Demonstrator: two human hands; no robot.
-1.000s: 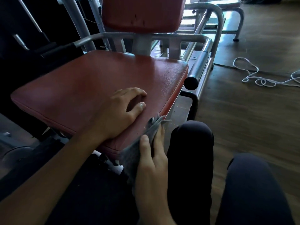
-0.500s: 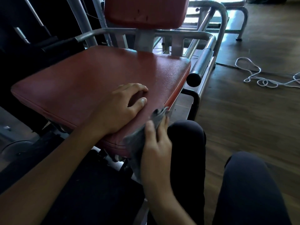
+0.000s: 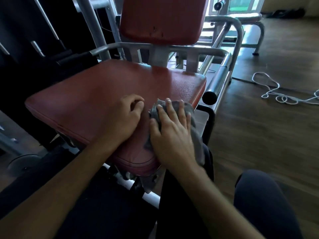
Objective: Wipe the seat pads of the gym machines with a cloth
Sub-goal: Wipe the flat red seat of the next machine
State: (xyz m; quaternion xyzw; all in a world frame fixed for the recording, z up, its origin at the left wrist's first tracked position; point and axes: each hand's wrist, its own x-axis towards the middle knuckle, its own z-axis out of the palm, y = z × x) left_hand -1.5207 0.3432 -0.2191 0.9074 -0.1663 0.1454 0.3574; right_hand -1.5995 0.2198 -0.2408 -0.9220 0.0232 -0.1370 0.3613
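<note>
Under the right hand [image 3: 172, 133] lies a grey cloth [image 3: 198, 142], pressed flat against the near right corner of the red seat pad [image 3: 103, 94]. The fingers of that hand are straight and spread, their tips reaching towards the far edge of the cloth, and the palm bears down on it. Part of the cloth bunches up just beyond the index finger, and more of it hangs off the pad's edge on the outer side of the wrist. Just beside this hand, on its thumb side and close to touching it, the left hand [image 3: 124, 118] rests on the same pad with its fingers curled in towards the thumb; it holds nothing. Beyond both hands the pad stretches away, shiny where the light catches it, up to a red back pad [image 3: 162, 19] that stands upright on a grey metal post. Past the little-finger side of the right hand, a chrome handle bar [image 3: 209, 97] with a black end cap runs along the seat, apart from the cloth. Farther out on that side a white cord [image 3: 276, 94] lies in loose loops on the wooden floor [image 3: 259, 135]. Below the right forearm, the person's knees [image 3: 259, 195] in dark trousers show. Far beyond the handle bar stands a grey bench frame [image 3: 250, 16] near a bright doorway.
</note>
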